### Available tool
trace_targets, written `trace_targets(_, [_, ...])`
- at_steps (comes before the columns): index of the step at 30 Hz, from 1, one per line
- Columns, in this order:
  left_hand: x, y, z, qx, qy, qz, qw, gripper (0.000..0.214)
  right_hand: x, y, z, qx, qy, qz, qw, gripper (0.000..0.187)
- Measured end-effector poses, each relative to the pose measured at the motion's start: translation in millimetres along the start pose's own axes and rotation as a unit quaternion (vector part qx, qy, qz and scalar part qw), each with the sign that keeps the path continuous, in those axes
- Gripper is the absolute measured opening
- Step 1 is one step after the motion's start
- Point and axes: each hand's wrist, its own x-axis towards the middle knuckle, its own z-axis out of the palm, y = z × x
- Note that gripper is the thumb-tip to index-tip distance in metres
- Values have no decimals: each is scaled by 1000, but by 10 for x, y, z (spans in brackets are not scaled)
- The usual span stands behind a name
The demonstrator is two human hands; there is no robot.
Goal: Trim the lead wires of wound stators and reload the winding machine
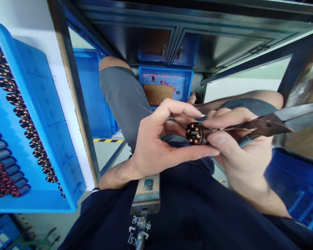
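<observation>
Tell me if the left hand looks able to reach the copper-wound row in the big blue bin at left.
Probably: the blue bin is open-topped, and only its near wall seems to shield the copper-wound row. The left hand, though, is busy around another wound part.

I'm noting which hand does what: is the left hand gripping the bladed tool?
No, the bladed tool is in the right hand, while the left hand curves around the copper-toned part.

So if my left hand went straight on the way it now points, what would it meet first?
Probably your right hand, close ahead of your left hand, which curves around the copper-wound part; the depth between the hands is unclear.
</observation>
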Motion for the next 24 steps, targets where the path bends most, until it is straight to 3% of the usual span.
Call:
trace_targets(4, [-20, 33, -41, 38, -7, -9, 999, 45, 23, -29, 64, 2, 5, -26, 1000, 10])
trace_targets(7, [37, -80, -41, 3, -22, -29, 999, 33, 54, -30, 119, -5, 27, -82, 996, 5])
trace_targets(10, [153, -363, 13, -63, -46, 86, 993, 36, 84, -8, 162, 2, 40, -130, 991, 9])
trace_targets(13, [255, -610, 97, -121, -49, 216, 968, 50, 106, 20, 190, 8, 50, -181, 982, 9])
trace_targets(19, [247, -569, 157, -132, -41, 200, 970, 39, 140, 64, 239, 14, 90, -205, 974, 9])
trace_targets(22, [211, -541, 159, -107, -30, 183, 977, 30, 116, 68, 227, -2, 79, -223, 972, 14])
trace_targets(24, [198, -583, 168, -94, -12, 181, 979, 33, 64, 38, 196, -16, 50, -149, 987, 14])
